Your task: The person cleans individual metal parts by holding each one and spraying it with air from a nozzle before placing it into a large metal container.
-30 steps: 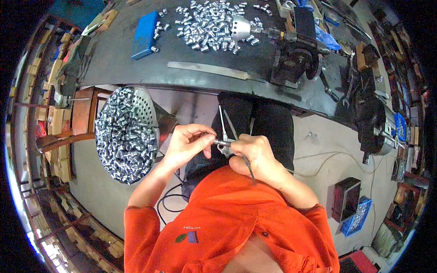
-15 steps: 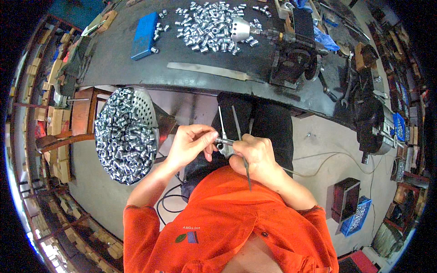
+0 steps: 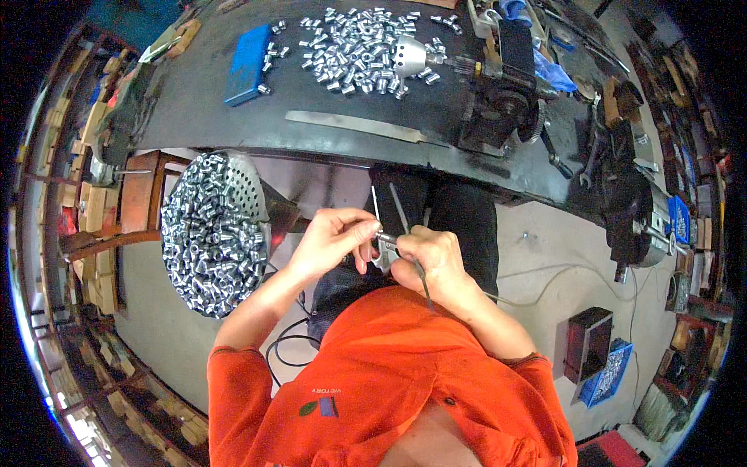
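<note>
In front of my torso, my left hand pinches the left end of a small silver metal fitting between thumb and fingertips. My right hand is closed round a long thin grey metal rod, file-like, with one end pointing toward the bench and the other past the heel of my hand. Its fingertips are also at the fitting's right end. A second slim, brighter rod rises beside the left fingertips. More grey metal shows between the hands; fingers hide how these parts join.
A perforated metal basket heaped with fittings stands at left. On the dark bench lie a fittings pile, a blue box, a flat metal bar and a cranked machine. Bins stand on the floor at right.
My hands have shifted slightly, and the thin rod has slid or tilted a little left at its upper end. Both hands keep their grip; the small fitting stays between them.
</note>
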The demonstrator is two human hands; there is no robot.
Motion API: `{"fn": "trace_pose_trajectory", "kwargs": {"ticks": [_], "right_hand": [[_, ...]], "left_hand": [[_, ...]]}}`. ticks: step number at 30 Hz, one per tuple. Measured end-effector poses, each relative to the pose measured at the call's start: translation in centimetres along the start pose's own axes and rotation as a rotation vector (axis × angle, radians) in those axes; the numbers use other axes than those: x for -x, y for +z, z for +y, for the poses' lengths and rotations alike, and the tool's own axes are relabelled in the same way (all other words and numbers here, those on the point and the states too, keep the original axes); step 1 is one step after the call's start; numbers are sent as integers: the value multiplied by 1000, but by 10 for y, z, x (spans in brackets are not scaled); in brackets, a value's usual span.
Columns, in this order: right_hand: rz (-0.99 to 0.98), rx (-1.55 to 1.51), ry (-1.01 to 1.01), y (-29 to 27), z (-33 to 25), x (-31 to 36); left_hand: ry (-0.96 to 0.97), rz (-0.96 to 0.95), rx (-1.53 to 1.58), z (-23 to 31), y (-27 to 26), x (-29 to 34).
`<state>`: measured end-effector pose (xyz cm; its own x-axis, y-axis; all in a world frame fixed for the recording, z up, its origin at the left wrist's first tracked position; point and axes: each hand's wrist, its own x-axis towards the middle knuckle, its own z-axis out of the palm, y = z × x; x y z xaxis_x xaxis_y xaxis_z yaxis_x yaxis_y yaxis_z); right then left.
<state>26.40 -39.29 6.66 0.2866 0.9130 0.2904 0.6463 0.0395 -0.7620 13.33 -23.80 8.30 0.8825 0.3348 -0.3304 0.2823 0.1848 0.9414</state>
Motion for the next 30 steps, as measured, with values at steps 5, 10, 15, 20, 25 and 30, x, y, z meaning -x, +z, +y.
{"fn": "trace_pose_trajectory", "kwargs": {"ticks": [5,10,15,20,25,30], "right_hand": [[50,140,-11,-4,0,-1],[41,91,18,1,2,0],[-90,-441,223,-1,12,-1],[-110,-615,368,-14,26,13],[3,-435,-14,-34,-2,16],[-59,-435,-194,-33,-19,8]], "left_hand": [[44,-6,43,-10,-3,-4],[19,-5,56,-1,7,-5],[68,-41,-6,-5,4,-5],[226,147,-43,-7,-25,-12],[541,425,-951,-11,-39,-19],[589,411,-950,-18,-39,-21]]}}
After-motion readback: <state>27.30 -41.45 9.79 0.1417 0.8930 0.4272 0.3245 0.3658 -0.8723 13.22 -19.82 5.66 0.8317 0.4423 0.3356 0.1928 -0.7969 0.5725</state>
